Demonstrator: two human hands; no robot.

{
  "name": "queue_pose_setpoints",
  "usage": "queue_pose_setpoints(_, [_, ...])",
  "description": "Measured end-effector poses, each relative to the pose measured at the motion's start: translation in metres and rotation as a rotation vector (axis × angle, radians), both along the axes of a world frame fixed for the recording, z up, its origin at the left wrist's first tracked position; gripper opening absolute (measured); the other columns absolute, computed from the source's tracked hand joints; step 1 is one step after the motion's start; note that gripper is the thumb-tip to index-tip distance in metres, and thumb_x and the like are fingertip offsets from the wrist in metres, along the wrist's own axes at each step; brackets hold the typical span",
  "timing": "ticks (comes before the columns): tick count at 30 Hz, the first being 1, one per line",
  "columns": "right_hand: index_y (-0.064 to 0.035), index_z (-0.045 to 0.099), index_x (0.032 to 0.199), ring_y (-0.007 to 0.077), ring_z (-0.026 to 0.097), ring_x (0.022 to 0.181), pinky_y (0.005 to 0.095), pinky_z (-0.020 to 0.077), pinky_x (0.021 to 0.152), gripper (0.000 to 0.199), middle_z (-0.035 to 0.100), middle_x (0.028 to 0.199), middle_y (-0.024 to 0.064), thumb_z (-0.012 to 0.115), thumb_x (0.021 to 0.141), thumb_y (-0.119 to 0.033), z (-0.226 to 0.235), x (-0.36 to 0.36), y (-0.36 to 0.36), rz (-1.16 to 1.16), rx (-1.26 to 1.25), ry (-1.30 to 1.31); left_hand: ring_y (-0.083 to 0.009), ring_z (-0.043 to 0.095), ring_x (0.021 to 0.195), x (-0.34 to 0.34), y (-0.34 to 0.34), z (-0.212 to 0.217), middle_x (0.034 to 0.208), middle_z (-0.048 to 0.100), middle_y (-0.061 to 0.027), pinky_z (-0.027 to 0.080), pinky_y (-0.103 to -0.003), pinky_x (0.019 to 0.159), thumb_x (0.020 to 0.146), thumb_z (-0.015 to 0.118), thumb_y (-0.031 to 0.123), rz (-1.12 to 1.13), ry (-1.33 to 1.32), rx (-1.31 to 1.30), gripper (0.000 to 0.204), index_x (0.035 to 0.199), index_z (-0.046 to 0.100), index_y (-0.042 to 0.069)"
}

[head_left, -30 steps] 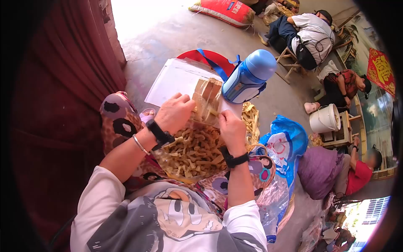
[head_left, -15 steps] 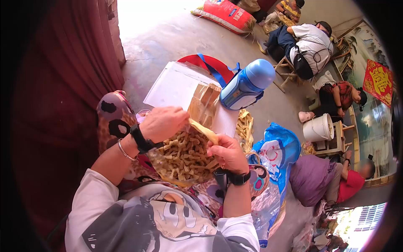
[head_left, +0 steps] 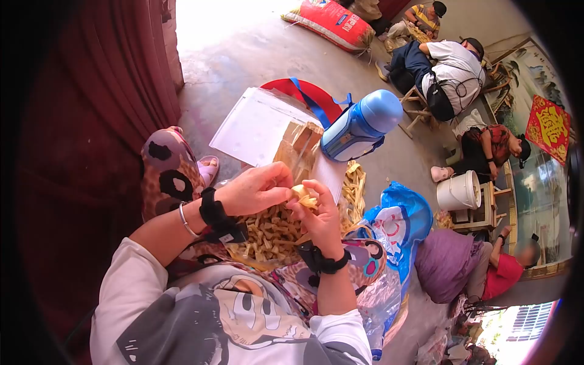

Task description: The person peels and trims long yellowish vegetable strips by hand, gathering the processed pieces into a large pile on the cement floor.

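Observation:
Above my lap, my left hand and my right hand come together, fingers pinched on a pale yellow strip. The strip is bunched into a small looped shape between the fingertips, and part of it is hidden by them. Under my hands a clear plastic bag on my lap holds a heap of short, knotted yellow-brown pieces. Longer loose strips of similar colour lie just right of my right hand. Past my hands is a brown block-like thing in clear wrap.
A blue bottle stands on white sheets over a red round top. Blue and clear plastic bags lie at right. Several people sit beyond, near a white bucket. A red sack lies at the back; a dark red curtain hangs left.
The strip was stretched between my hands and is now bunched up small. My left hand has moved right and my right hand has turned upward, bringing the fingertips together.

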State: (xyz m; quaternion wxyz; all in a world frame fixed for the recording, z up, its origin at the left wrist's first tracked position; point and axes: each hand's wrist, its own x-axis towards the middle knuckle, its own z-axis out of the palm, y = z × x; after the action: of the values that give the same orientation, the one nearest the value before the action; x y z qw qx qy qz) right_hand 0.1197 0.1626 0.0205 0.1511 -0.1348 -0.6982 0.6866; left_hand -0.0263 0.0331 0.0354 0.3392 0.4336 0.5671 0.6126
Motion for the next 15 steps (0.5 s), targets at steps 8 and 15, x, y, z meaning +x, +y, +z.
queue_pose_setpoints(8, [-0.0071,0.063,0.114,0.0010,0.051,0.058,0.0137,0.0374,0.045,0.025,0.063,0.097,0.0000,0.059,0.093,-0.020,0.005,0.007,-0.001,0.064,-0.155,-0.033,-0.0074,0.056,0.060,0.000,0.005,-0.012,0.076,0.059,-0.0028,0.044,-0.020,0.052,0.091,0.050,0.006,-0.015,-0.215,-0.182,0.013,0.102,0.055,0.000])
queue_pose_setpoints(15, [-0.0035,0.064,0.103,0.0025,0.048,0.046,0.0140,0.0363,0.041,0.023,0.065,0.080,0.0039,0.058,0.093,-0.023,0.008,0.007,0.011,-0.026,-0.423,-0.039,-0.0197,0.059,0.061,-0.002,0.006,-0.008,0.091,0.061,-0.0109,0.048,-0.027,0.055,0.081,0.054,0.003,0.062,0.355,0.087,0.011,0.092,0.053,0.001])
